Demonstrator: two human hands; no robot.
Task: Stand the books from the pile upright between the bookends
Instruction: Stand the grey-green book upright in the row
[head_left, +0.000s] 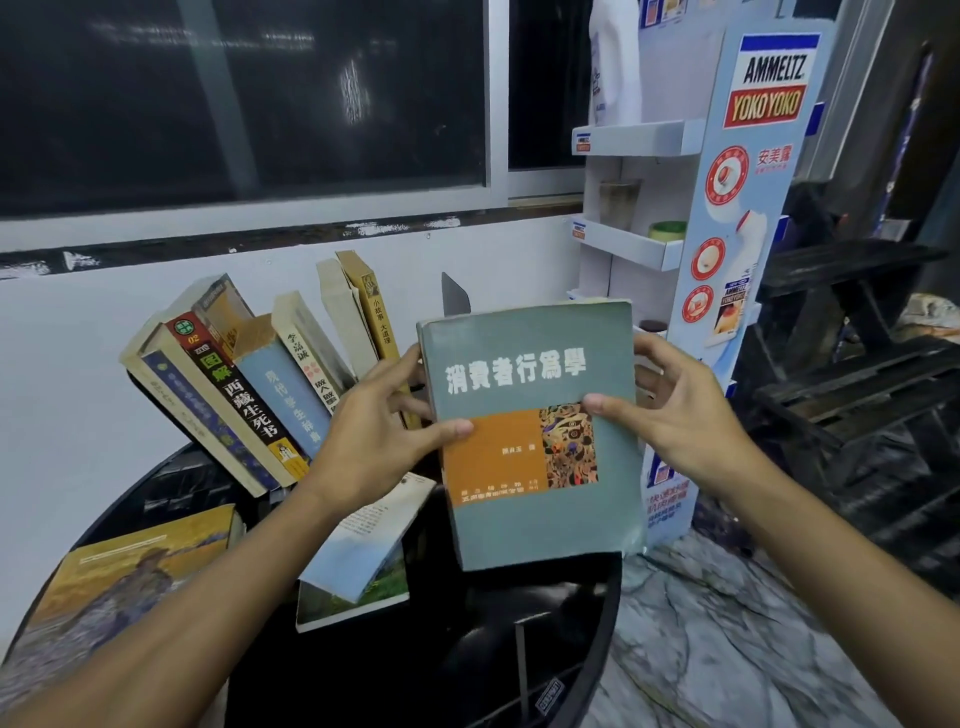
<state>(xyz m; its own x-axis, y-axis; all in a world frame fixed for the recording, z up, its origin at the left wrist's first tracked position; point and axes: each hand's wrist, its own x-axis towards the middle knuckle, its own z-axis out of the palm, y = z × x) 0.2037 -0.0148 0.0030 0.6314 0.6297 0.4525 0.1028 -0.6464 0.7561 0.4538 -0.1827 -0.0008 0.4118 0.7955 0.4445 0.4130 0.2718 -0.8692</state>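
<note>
I hold a grey-green book (535, 499) with an orange panel upright in front of me, cover facing me. My left hand (379, 431) grips its left edge, thumb on the cover. My right hand (675, 415) grips its right edge, thumb on the cover too. Behind it, several books (249, 384) stand leaning left on the dark round table (571, 649). A dark metal bookend (454, 296) rises just behind the held book's top edge. Two books still lie flat: a yellow-covered one (130, 577) at the left and a blue-and-white one (358, 561) under my left forearm.
A white wall and a dark window lie behind the table. A white cardboard display stand (727, 234) with small shelves stands at the right, close to the held book. Dark wooden furniture (857, 389) sits farther right. The floor (727, 649) is marbled.
</note>
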